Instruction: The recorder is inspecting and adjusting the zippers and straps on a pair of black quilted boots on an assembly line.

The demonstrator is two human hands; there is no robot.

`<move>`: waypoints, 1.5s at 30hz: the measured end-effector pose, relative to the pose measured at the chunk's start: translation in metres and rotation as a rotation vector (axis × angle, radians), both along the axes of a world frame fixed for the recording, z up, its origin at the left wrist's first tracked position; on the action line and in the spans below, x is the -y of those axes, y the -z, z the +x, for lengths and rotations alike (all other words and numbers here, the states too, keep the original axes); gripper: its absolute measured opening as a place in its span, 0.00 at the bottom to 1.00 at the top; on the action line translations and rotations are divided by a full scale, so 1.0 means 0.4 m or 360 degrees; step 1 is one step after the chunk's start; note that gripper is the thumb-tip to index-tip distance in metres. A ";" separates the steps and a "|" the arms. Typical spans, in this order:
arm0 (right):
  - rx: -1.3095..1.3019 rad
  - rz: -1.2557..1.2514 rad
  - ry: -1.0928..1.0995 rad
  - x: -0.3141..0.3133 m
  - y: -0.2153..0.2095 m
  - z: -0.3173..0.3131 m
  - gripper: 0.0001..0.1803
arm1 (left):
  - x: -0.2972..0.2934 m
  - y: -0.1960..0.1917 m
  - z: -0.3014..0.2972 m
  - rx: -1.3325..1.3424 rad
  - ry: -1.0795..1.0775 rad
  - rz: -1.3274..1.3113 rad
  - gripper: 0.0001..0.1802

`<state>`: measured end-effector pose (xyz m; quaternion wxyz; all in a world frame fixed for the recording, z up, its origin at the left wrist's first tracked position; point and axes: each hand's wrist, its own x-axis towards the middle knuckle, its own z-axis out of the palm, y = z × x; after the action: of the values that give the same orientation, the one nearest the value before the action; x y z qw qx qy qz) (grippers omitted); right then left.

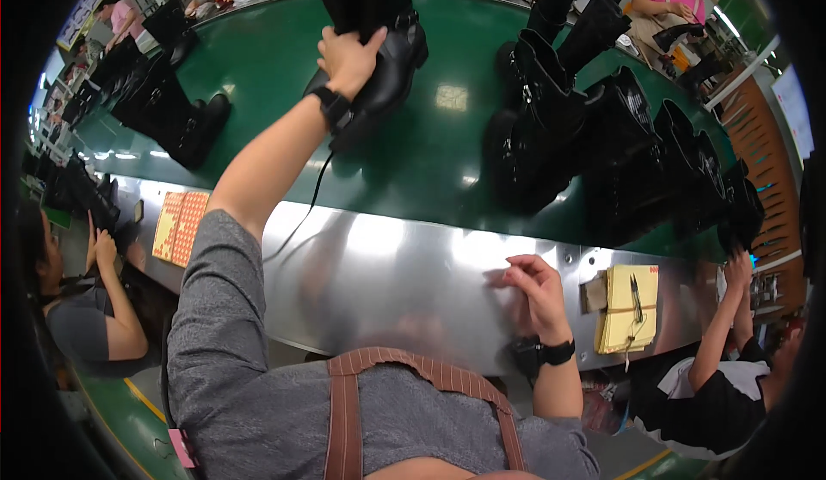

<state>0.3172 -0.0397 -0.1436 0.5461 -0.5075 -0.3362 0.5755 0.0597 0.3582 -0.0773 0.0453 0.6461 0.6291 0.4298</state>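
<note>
My left hand [347, 57] reaches far out over the green conveyor belt [430, 153] and grips a tall black boot [383, 41] at its ankle, the shaft rising out of the top of the view. My right hand [538, 291] rests on the shiny steel ledge [387, 282] in front of the belt, fingers loosely curled, holding nothing. Both wrists wear black bands. A thin black cord hangs from my left wrist down to the ledge.
Several black boots [585, 136] stand on the belt to the right, more [168, 106] to the left. A yellow paper stack with snips [631, 306] lies right on the ledge, an orange sheet [179, 226] left. Other people work at both sides and across.
</note>
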 end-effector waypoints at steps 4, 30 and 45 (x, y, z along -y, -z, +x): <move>0.0063 -0.0064 -0.0114 -0.007 0.018 0.024 0.12 | -0.294 -0.017 0.116 0.0004 -0.0049 -0.0257 0.41; 0.0272 0.0048 -0.0130 0.006 0.025 -0.011 0.10 | 0.646 -0.089 -0.147 -0.0365 0.1357 -0.0561 0.61; 0.0114 0.0312 -0.0745 0.057 -0.166 -0.215 0.27 | 0.820 -0.045 -0.260 0.0392 0.1481 -0.1333 0.38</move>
<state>0.2314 -0.0625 -0.0771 0.4324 -0.3804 -0.5179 0.6325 -0.0444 0.0302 -0.0591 0.5481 0.7251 0.3875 0.1539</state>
